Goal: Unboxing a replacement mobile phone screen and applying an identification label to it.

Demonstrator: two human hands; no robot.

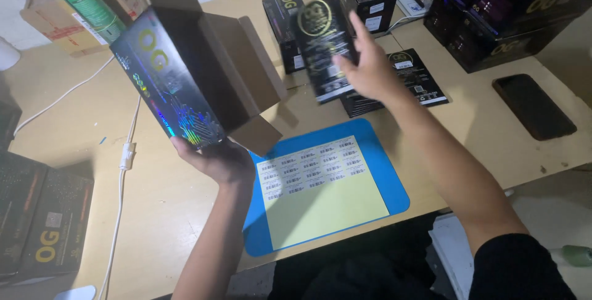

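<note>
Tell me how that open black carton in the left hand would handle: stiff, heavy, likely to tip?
The open black carton looks like thin cardboard, so probably light and slightly flexible. The left hand grips only its lower corner while it sits tilted, so it may swing or tip. Its loose brown flaps would likely flop, and the glossy printed side could be slippery.

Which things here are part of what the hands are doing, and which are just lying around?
In hand:
left hand, open black holographic cardboard box
right hand, flat black packet

Lying about:
blue mat
yellow label sheet
black phone
green spray bottle
</note>
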